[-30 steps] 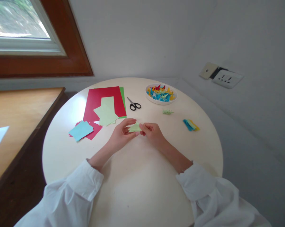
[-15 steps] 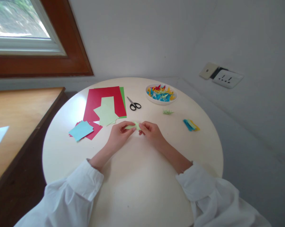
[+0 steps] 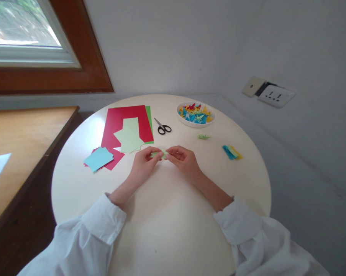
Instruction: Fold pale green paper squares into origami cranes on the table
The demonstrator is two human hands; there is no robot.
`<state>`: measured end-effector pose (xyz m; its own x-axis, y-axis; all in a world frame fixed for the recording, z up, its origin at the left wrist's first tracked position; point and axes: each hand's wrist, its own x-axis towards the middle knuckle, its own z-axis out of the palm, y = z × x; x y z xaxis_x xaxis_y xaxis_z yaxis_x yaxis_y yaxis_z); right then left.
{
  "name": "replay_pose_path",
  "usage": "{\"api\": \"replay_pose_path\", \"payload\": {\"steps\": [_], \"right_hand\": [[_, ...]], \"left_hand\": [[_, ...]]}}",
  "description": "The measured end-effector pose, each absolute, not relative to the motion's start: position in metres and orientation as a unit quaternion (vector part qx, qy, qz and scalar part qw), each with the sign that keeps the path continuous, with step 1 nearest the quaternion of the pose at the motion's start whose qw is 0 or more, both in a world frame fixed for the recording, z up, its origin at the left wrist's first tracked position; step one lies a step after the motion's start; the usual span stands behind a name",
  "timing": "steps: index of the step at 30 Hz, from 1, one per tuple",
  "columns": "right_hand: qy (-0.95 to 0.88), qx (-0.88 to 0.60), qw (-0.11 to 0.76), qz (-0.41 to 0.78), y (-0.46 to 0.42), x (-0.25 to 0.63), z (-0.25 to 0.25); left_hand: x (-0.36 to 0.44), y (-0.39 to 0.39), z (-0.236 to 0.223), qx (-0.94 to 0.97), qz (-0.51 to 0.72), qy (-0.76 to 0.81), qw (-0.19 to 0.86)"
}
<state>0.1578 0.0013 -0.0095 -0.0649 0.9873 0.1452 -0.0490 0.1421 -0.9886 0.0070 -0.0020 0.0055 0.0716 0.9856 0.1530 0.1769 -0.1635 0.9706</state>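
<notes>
A small piece of folded light green paper (image 3: 164, 154) is pinched between my two hands above the middle of the round table. My left hand (image 3: 146, 160) grips its left part with thumb and fingers. From the other side, my right hand (image 3: 183, 159) closes thumb and fingertips on its right end. The fingers cover much of the paper, so its exact folds are hidden. Just beyond my left hand lie light green paper sheets (image 3: 129, 138), on top of a red sheet (image 3: 112, 122).
Black-handled scissors (image 3: 164, 129) lie behind my hands. A white dish (image 3: 188, 123) holds many colourful folded paper pieces. Right of centre are a small green folded bunch (image 3: 204, 136) and blue and yellow folded papers (image 3: 230, 152). Light blue squares (image 3: 98, 158) lie over red ones at left.
My right hand has shifted slightly left, its thumb now closer to my left thumb on the green paper. The left hand has barely moved.
</notes>
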Motion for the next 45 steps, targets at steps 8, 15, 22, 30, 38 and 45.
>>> {"api": "replay_pose_path", "payload": {"steps": [8, 15, 22, 30, 38, 45], "right_hand": [[-0.572, -0.461, 0.541, 0.409, 0.003, 0.160, -0.011], [-0.599, -0.444, 0.538, 0.393, 0.001, 0.160, -0.012], [-0.604, -0.446, 0.535, 0.387, 0.000, 0.160, -0.011], [-0.600, -0.456, 0.527, 0.392, 0.001, 0.161, -0.012], [-0.645, -0.456, 0.497, 0.359, 0.002, 0.163, -0.013], [-0.640, -0.455, 0.464, 0.410, 0.004, 0.166, -0.008]], "left_hand": [[0.006, 0.000, 0.000, 0.620, 0.456, 0.480, 0.421], [0.005, -0.002, -0.002, 0.658, 0.444, 0.472, 0.384], [0.005, 0.001, -0.008, 0.632, 0.475, 0.470, 0.393], [0.004, 0.001, -0.010, 0.631, 0.475, 0.472, 0.392], [0.004, -0.004, -0.004, 0.679, 0.420, 0.471, 0.375], [0.005, -0.002, -0.005, 0.670, 0.435, 0.456, 0.392]]}}
